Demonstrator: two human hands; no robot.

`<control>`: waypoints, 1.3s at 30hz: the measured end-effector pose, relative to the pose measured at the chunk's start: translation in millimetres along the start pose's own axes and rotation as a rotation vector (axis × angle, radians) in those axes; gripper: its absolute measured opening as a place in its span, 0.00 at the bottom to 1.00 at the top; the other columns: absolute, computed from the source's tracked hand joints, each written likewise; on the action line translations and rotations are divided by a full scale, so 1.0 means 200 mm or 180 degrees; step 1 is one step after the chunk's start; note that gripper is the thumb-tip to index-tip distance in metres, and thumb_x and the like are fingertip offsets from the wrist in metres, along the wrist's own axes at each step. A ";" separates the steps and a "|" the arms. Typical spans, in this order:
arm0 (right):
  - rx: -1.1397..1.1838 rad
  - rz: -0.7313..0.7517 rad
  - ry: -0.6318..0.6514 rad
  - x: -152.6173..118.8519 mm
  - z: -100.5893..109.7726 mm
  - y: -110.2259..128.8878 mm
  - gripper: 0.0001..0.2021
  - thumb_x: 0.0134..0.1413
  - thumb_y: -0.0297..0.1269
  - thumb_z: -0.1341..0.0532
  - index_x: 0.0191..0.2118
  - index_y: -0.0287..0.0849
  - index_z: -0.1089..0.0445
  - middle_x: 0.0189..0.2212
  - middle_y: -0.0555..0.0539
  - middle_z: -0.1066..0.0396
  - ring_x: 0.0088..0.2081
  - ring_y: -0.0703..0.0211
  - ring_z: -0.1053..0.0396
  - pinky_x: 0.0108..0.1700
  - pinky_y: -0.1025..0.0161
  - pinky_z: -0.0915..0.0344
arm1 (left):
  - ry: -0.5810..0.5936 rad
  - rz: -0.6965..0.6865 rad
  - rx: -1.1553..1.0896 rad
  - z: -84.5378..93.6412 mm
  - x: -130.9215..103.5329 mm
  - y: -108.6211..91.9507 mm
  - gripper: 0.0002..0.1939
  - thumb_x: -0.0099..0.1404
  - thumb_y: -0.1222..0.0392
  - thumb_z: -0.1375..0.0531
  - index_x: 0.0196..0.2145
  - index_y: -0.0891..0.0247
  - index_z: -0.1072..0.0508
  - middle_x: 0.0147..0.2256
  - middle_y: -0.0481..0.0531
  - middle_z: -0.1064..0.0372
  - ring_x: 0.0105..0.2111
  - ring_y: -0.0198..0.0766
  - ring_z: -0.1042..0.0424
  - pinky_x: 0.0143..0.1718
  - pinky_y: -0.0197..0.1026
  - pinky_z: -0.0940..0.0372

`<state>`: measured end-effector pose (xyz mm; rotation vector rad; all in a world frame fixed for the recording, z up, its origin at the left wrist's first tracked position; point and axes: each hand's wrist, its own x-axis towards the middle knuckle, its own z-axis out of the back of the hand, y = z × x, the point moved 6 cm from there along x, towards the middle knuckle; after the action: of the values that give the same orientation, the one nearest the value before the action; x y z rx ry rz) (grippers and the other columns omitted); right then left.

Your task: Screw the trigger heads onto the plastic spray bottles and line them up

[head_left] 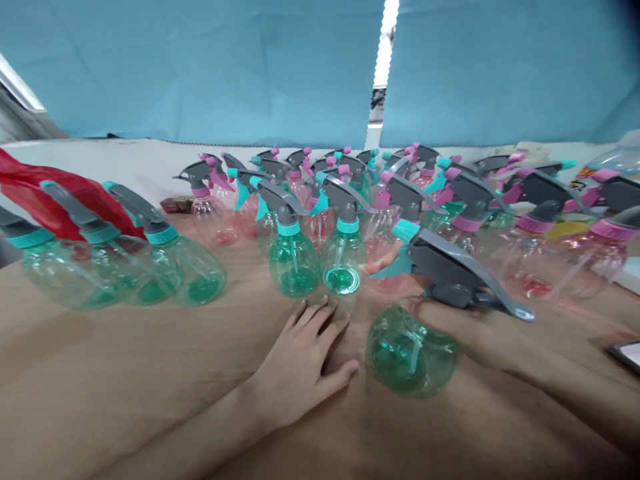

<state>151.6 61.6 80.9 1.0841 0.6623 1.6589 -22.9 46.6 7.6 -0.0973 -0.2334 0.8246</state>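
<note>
A green spray bottle (pixel 413 353) with a grey and teal trigger head leans to the right of centre, near the front. My right hand (pixel 435 313) is wrapped round its neck, partly hidden behind the head. To its left, my left hand (pixel 310 353) lies on the wooden table (pixel 150 387) with fingers spread, holding nothing. Just beyond those fingertips stand two upright green spray bottles, one on the left (pixel 294 263) and one on the right (pixel 345 257).
Three green bottles (pixel 193 270) stand at the left before a red plastic bag (pixel 75 193). Many pink and green spray bottles (pixel 535 260) crowd the back and right. A phone (pixel 630 353) lies at the right edge. A blue cloth (pixel 225 73) hangs behind.
</note>
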 end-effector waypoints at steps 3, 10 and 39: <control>0.0042 -0.0126 -0.0017 0.00 -0.01 -0.05 0.07 0.42 0.36 0.40 0.20 0.49 0.40 0.17 0.53 0.40 0.22 0.59 0.37 0.28 0.59 0.36 | 0.0041 -0.0006 -0.0005 0.00 0.00 0.00 0.28 0.66 0.47 0.44 0.58 0.66 0.38 0.60 0.62 0.43 0.61 0.50 0.47 0.59 0.56 0.50; 0.0264 -0.0182 0.0301 0.00 -0.06 -0.03 0.03 0.46 0.38 0.41 0.29 0.50 0.31 0.17 0.52 0.39 0.27 0.55 0.32 0.34 0.56 0.32 | 0.0039 0.0013 0.0003 0.00 0.00 0.00 0.28 0.67 0.46 0.45 0.58 0.65 0.38 0.60 0.61 0.43 0.61 0.50 0.47 0.60 0.56 0.50; 0.0563 -0.0296 0.0363 0.04 -0.06 0.06 0.05 0.37 0.35 0.42 0.23 0.47 0.42 0.22 0.53 0.41 0.26 0.60 0.40 0.37 0.54 0.35 | 0.0040 -0.0003 -0.0007 0.00 0.00 0.00 0.28 0.67 0.48 0.45 0.58 0.67 0.38 0.60 0.62 0.44 0.61 0.50 0.48 0.60 0.56 0.51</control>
<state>134.0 65.0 88.3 1.0715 0.9345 1.6135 -22.5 46.9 7.9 -0.1043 -0.2223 0.8227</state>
